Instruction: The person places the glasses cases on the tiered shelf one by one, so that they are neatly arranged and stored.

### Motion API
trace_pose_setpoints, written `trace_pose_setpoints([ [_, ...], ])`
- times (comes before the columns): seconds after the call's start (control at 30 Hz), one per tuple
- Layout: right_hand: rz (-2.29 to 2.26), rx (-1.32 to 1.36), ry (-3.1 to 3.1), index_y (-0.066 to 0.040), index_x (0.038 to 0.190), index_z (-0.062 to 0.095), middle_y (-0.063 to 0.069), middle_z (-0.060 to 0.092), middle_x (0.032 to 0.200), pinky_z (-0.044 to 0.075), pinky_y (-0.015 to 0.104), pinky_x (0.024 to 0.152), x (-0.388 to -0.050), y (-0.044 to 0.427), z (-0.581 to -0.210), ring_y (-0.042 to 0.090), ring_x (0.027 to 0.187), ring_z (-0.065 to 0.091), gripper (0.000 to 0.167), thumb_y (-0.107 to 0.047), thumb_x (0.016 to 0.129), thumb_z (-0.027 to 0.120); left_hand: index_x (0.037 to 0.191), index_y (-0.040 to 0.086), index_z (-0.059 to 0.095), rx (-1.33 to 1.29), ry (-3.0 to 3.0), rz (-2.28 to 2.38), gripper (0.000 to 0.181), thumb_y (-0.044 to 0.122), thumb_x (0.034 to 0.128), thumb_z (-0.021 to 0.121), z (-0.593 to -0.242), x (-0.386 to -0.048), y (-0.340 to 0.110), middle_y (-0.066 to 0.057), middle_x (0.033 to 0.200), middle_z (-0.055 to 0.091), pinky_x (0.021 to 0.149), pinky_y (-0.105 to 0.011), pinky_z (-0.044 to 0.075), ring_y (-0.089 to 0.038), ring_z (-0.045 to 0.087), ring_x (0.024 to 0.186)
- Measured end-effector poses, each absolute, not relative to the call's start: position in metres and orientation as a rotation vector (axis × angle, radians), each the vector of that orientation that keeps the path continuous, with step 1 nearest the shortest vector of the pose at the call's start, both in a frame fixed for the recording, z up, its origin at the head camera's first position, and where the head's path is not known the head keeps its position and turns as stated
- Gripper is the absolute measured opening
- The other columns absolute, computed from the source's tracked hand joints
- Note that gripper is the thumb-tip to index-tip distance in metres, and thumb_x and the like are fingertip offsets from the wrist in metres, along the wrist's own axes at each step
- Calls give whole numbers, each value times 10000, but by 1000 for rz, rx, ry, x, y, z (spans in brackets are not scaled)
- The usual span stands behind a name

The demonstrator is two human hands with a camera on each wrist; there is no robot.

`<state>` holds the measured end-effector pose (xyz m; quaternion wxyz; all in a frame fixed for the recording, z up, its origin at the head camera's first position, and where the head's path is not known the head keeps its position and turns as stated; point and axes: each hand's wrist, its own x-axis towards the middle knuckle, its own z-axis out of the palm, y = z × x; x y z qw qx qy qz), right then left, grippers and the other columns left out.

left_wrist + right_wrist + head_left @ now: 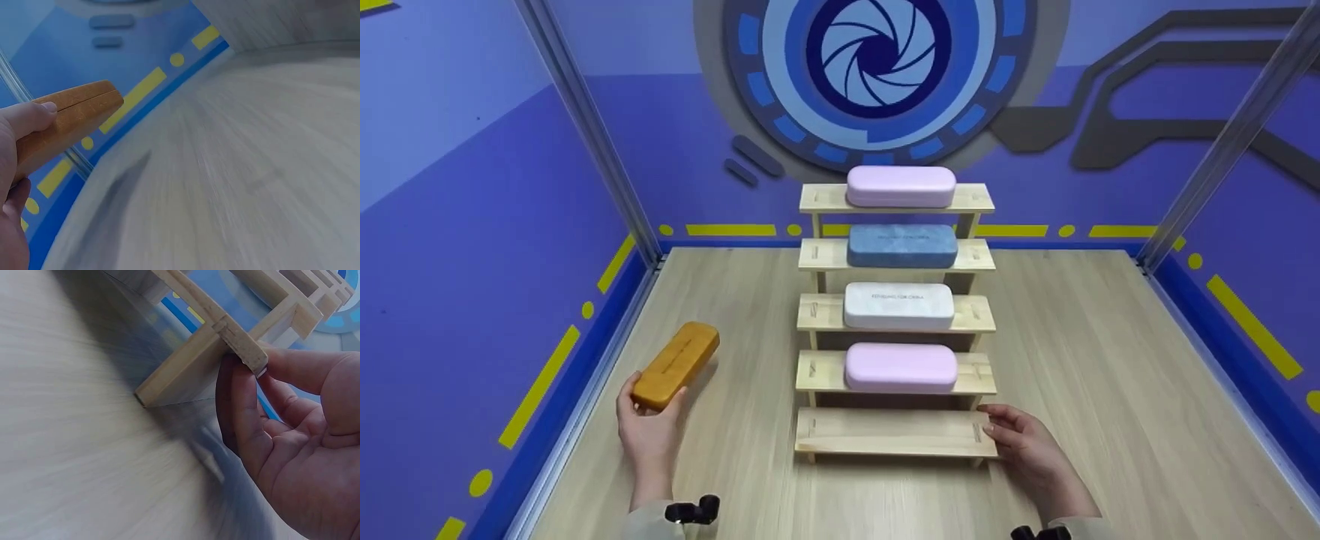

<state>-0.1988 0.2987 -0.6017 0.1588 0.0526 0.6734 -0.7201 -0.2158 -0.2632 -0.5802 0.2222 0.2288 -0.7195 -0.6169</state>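
Note:
My left hand (651,439) grips an orange-brown glasses case (676,365) by its near end, tilted and held above the table, left of the wooden stepped rack (896,436). In the left wrist view, the thumb presses the case's side near its seam. My right hand (1039,454) pinches the right end of the rack's lowest board, with fingers beneath it in the right wrist view. On the higher steps sit a pink case (901,367), a white case (898,305), a blue case (902,246) and another pink case (901,187) on top. The lowest board is bare.
The rack stands on a pale wood-grain table (1110,360). Blue-purple printed panels (480,247) rise at the back and both sides, with metal posts (592,135) at the corners.

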Motion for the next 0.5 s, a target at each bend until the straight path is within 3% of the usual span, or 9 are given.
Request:
trace_pose_setpoints([
  [0.37,-2089,138,1895,75,1344,477,-35,711,1115,618,269,848,-198,299,-602,81,986,703,388,-61,1004,607,1547,144,402,505,-1993,-1712,827,79,846,836,-539,-212,-247,-72,1638,378,1246,-472,342,-262,378,1501],
  [0.5,-2092,156,1896,71,1340,483,-34,716,1103,620,266,835,-198,298,-602,85,967,706,392,-62,998,620,1539,146,416,443,-1989,-1714,820,52,840,835,-526,-208,-241,-54,1605,413,1170,-204,408,-226,419,1456],
])
